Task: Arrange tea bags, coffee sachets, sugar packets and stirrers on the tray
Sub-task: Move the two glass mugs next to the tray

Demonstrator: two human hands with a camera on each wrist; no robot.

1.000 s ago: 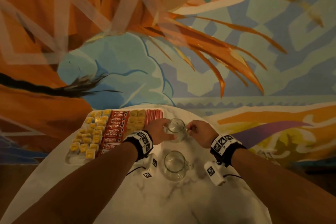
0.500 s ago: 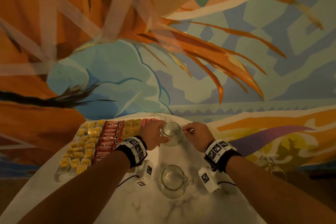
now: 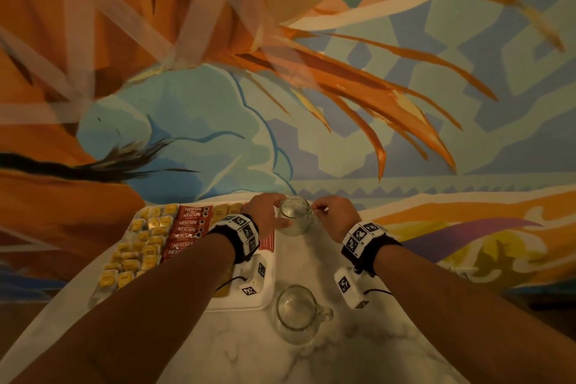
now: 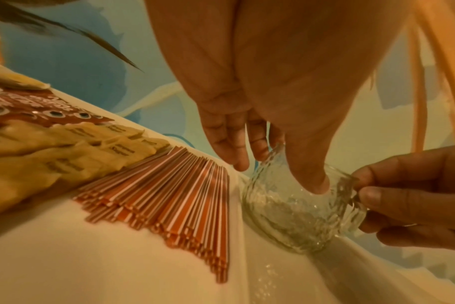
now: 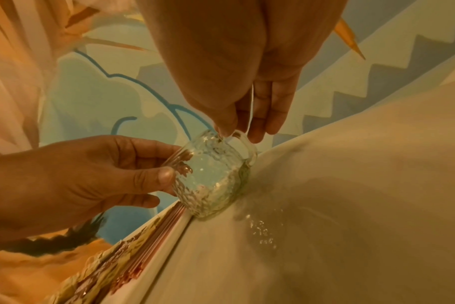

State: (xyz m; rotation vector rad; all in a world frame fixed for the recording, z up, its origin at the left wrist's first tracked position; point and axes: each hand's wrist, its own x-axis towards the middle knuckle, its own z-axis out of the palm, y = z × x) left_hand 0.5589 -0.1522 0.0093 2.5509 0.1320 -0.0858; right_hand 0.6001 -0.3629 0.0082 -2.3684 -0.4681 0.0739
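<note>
A white tray (image 3: 237, 305) on the left of the table holds rows of yellow tea bags (image 3: 140, 246), red coffee sachets (image 3: 187, 227), pale sugar packets (image 4: 78, 156) and red-and-white stirrers (image 4: 169, 195). A small textured glass mug (image 3: 294, 218) sits on the table against the tray's far right edge. My left hand (image 3: 274, 212) grips the mug's body, thumb on the rim (image 4: 312, 181). My right hand (image 3: 318, 209) pinches the mug's handle (image 5: 244, 144). In the right wrist view the left hand (image 5: 91, 174) wraps the mug (image 5: 210, 174).
A second glass mug (image 3: 300, 315) stands on the marble table (image 3: 358, 358), nearer me and between my forearms, just right of the tray's near corner. The table's far edge runs just behind the held mug. Beyond it lies a painted orange and blue surface (image 3: 218, 134).
Both hands keep their hold on the far mug, which has barely shifted beside the tray. The head view has tilted up, so the table sits lower in the frame.
</note>
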